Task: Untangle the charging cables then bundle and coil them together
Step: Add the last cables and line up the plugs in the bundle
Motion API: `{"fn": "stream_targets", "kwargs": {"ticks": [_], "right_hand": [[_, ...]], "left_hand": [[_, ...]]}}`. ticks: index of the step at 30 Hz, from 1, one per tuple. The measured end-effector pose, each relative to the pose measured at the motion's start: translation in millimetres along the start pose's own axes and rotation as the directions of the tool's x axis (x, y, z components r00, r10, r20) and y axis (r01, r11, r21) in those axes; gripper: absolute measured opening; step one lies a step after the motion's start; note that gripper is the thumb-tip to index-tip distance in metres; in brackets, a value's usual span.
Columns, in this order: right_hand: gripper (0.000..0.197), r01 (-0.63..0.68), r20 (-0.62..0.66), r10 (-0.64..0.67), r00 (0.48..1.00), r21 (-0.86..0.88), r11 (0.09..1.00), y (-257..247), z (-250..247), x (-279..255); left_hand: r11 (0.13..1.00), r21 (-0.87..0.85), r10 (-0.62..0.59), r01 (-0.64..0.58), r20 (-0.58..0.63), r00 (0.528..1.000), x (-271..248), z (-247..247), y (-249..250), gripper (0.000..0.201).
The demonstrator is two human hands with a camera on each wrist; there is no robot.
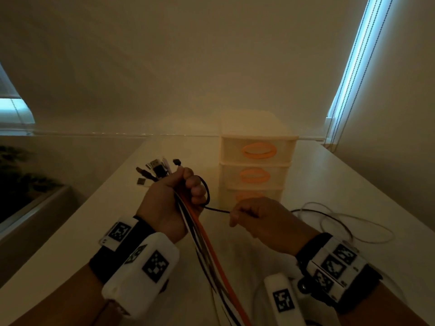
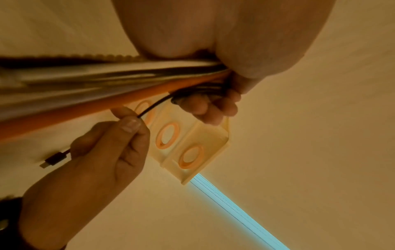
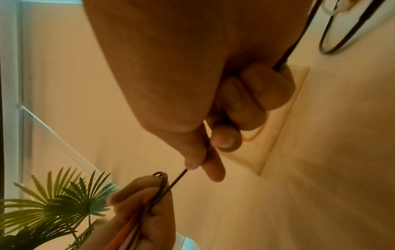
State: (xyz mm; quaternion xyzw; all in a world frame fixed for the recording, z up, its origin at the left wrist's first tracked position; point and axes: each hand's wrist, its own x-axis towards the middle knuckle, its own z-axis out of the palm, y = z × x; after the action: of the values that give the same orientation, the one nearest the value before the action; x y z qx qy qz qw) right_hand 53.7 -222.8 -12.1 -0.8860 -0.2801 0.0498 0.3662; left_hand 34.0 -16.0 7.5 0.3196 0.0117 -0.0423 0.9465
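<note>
My left hand [image 1: 181, 191] grips a bundle of charging cables [image 1: 207, 250], black, white and one orange [image 2: 89, 110], above the white table. Their plug ends [image 1: 157, 170] fan out past my fist. A thin black cable [image 1: 216, 209] loops out of that fist to my right hand [image 1: 244, 215], which pinches it between thumb and forefinger [image 3: 192, 160]. The same black cable [image 3: 286, 55] runs on through my curled right fingers. In the left wrist view a black plug [image 2: 53, 159] sticks out behind my right hand [image 2: 119, 135].
A small cream drawer unit [image 1: 256, 165] with three orange handles stands right behind my hands. Loose white and black cable loops [image 1: 341, 222] lie on the table [image 1: 353, 184] at the right. A lone small connector [image 1: 141, 181] lies left of the plugs. A palm plant [image 3: 53, 203] is off the table's left.
</note>
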Motion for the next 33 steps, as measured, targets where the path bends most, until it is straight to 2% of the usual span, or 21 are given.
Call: {"fn": "stream_targets", "kwargs": {"ticks": [3, 5, 8, 10, 12, 13, 14, 16, 17, 18, 19, 20, 21, 22, 24, 26, 27, 28, 30, 32, 33], "right_hand": [[0.023, 0.017, -0.028, -0.015, 0.999, 0.055, 0.998, 1.2, 0.4, -1.2], [0.022, 0.038, 0.032, -0.043, 0.999, 0.139, 0.99, -3.3, 1.1, -3.5], [0.025, -0.05, 0.158, 0.014, 0.987, 0.223, 0.973, -4.4, -4.8, -4.6], [0.026, -0.118, 0.189, 0.086, 0.978, 0.164, 0.979, -1.3, -8.3, -3.6], [0.025, -0.151, 0.154, 0.134, 0.979, 0.106, 0.983, -0.1, -8.3, -3.8], [0.024, -0.16, 0.149, 0.135, 0.98, 0.174, 0.972, -0.2, -8.4, -4.8], [0.023, -0.175, 0.163, 0.126, 0.979, 0.33, 0.928, -0.8, -9.2, -5.1], [0.022, -0.19, 0.222, 0.065, 0.973, 0.609, 0.77, -4.8, -14.2, -5.9], [0.022, -0.187, 0.231, 0.054, 0.971, 0.608, 0.771, -6.8, -16.4, -6.7], [0.024, -0.178, 0.215, 0.077, 0.974, 0.499, 0.848, -6.7, -17.4, -5.8], [0.025, -0.162, 0.162, 0.118, 0.98, 0.289, 0.943, -5.7, -17.3, -4.4], [0.027, -0.14, 0.073, 0.135, 0.988, 0.072, 0.987, -1.8, -16.3, -2.2], [0.029, -0.136, -0.03, 0.135, 0.99, -0.054, 0.989, 3.3, -14.7, 0.3], [0.032, -0.157, -0.129, 0.148, 0.98, -0.06, 0.986, 7.9, -13.4, 2.8], [0.031, -0.157, -0.266, 0.169, 0.949, 0.067, 0.985, 11.2, -9.1, 6.1], [0.025, -0.042, -0.376, 0.08, 0.923, 0.108, 0.993, 4.9, -3.4, 6.0], [0.021, 0.045, -0.423, 0.012, 0.906, 0.125, 0.991, -1.0, -0.7, 4.3], [0.019, 0.129, -0.445, -0.04, 0.895, 0.17, 0.977, -8.0, 2.1, 2.3], [0.014, 0.256, -0.431, -0.13, 0.893, 0.248, 0.934, -16.0, 6.9, -1.3], [0.015, 0.283, -0.328, -0.193, 0.925, 0.251, 0.926, -15.9, 10.1, -4.2], [0.017, 0.253, -0.228, -0.198, 0.953, 0.243, 0.937, -15.5, 9.7, -5.9]], "left_hand": [[1.0, 0.011, -0.012, 0.012, 0.024, 1.0, 2.2, -3.1, -0.3, 0.034], [1.0, 0.004, -0.014, 0.014, 0.042, 0.999, 2.2, -3.6, 1.6, 0.034], [1.0, 0.002, -0.02, 0.02, 0.063, 0.998, 2.4, -3.1, 3.1, 0.034], [1.0, 0.001, -0.02, 0.02, 0.066, 0.998, 3.1, -3.9, 2.7, 0.034], [1.0, 0.006, -0.022, 0.022, 0.073, 0.997, 3.7, -5.3, 2.4, 0.034], [1.0, 0.01, -0.024, 0.023, 0.078, 0.997, 3.9, -5.9, 2.6, 0.034], [1.0, 0.013, -0.025, 0.024, 0.085, 0.996, 4.0, -6.3, 3.0, 0.034], [0.999, 0.012, -0.03, 0.029, 0.104, 0.994, 3.3, -6.7, 5.2, 0.034], [0.999, 0.008, -0.04, 0.039, 0.12, 0.992, 2.8, -7.1, 6.8, 0.033], [0.999, 0.006, -0.053, 0.053, 0.14, 0.989, 1.8, -7.2, 8.4, 0.032], [0.998, 0.015, -0.069, 0.068, 0.163, 0.984, 0.4, -6.7, 9.8, 0.032], [0.995, 0.042, -0.094, 0.088, 0.19, 0.977, -1.4, -5.4, 11.0, 0.032], [0.989, 0.098, -0.13, 0.112, 0.209, 0.969, -3.4, -4.2, 11.6, 0.031], [0.972, 0.188, -0.179, 0.14, 0.213, 0.961, -6.6, -0.5, 10.6, 0.03], [0.893, 0.402, -0.292, 0.2, 0.183, 0.939, -13.9, 6.0, 2.8, 0.029], [0.826, 0.497, -0.398, 0.265, 0.183, 0.899, -20.2, 10.1, -8.6, 0.033], [0.834, 0.473, -0.414, 0.283, 0.2, 0.888, -21.9, 12.1, -13.4, 0.034], [0.864, 0.423, -0.388, 0.274, 0.21, 0.897, -20.9, 12.7, -16.9, 0.034], [0.928, 0.32, -0.251, 0.189, 0.163, 0.954, -16.3, 13.0, -18.4, 0.034], [0.975, 0.196, -0.122, 0.101, 0.099, 0.988, -11.8, 14.0, -15.5, 0.036], [0.99, 0.116, -0.086, 0.078, 0.069, 0.994, -10.3, 12.8, -12.9, 0.036]]}}
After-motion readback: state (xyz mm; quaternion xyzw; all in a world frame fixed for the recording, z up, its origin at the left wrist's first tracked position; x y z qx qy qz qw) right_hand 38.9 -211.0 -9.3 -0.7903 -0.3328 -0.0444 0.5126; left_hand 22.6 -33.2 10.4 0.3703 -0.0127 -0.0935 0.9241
